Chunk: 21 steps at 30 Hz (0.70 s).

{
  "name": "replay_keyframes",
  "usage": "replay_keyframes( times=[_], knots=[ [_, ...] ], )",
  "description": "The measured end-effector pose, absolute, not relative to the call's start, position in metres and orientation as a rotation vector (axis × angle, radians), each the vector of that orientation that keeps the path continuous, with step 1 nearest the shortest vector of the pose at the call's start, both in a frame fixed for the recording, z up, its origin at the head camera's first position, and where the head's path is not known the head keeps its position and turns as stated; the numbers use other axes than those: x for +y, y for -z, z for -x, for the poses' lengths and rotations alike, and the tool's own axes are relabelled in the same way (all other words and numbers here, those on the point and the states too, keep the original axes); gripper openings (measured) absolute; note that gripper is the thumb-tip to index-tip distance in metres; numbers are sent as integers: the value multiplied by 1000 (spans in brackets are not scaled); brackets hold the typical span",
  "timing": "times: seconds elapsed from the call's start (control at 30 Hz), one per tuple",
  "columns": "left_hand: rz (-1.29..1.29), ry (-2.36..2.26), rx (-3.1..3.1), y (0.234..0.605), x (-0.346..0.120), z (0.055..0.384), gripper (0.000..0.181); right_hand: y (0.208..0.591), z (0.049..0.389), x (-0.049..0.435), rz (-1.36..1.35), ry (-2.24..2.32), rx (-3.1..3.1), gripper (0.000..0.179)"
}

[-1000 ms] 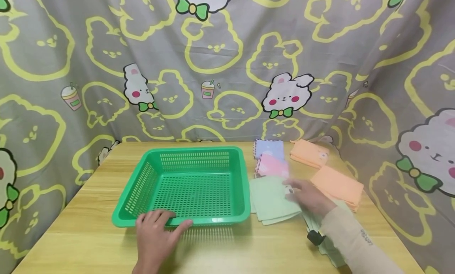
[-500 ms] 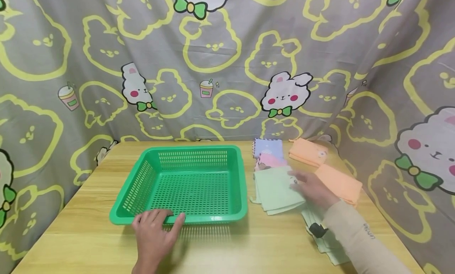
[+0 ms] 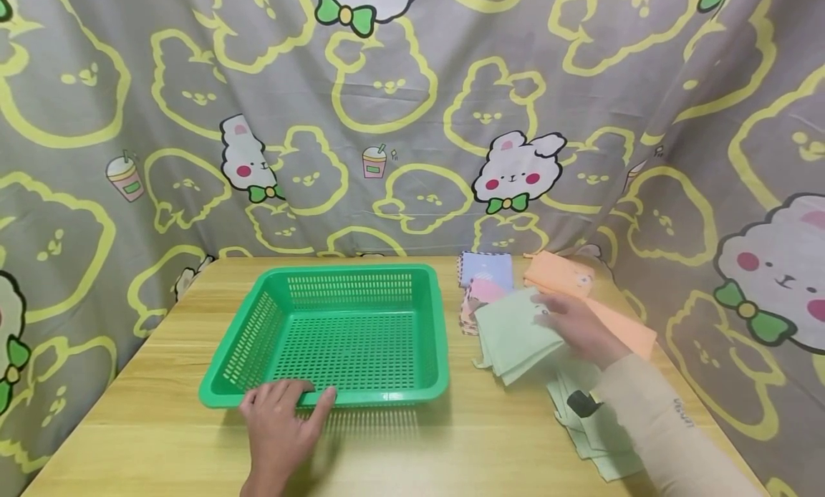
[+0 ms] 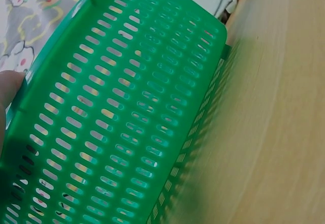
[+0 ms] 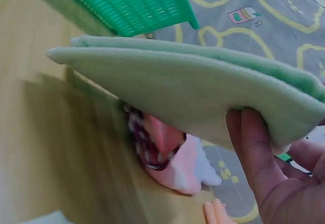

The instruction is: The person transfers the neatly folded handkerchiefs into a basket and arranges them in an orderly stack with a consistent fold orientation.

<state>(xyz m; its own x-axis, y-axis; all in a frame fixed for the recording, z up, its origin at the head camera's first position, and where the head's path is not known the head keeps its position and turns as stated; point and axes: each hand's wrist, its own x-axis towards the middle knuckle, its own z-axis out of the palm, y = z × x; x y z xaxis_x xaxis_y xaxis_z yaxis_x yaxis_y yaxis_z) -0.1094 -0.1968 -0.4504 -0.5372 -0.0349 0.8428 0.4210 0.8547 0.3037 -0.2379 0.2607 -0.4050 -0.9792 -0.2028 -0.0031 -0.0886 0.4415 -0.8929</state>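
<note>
My right hand (image 3: pixel 583 329) pinches a folded light green towel (image 3: pixel 515 332) at its right side, between thumb and fingers. In the right wrist view the towel (image 5: pixel 152 76) is held clear of the table, its layers showing edge-on. A green plastic basket (image 3: pixel 441 339) with slotted walls stands left of the towel, with nothing in it. My left hand (image 3: pixel 280 425) grips the basket's near rim, fingers curled over it. In the left wrist view, part of that hand shows at the rim beside the basket's outer wall (image 4: pixel 109 99).
Behind the held towel lie folded pink (image 3: pixel 488 290) and blue (image 3: pixel 488 270) towels. Folded orange towels (image 3: pixel 559 273) lie at the back right and right. More light green towels (image 3: pixel 602 440), with a dark patch, lie under my right forearm. A patterned curtain (image 3: pixel 387 218) backs the wooden table.
My right hand has lifted the light green towel and shifted it to the right, away from the basket, tilting it. The left hand has stayed on the basket's rim.
</note>
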Motion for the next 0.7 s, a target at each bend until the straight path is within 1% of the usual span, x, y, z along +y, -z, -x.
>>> replay_keyframes(
  times=[0.13,0.37,0.5,0.7],
  knots=[
    [275,602,-2068,451,-197,109,59,398,239,258,229,1725,2442,54],
    [274,603,-2102,450,-197,107,53,395,239,255,222,1914,2319,50],
    [274,603,-2110,449,-197,107,50,393,239,256,210,1968,2291,49],
    [265,606,-2112,449,-197,107,50,389,240,258,213,1956,2325,47]
  ],
)
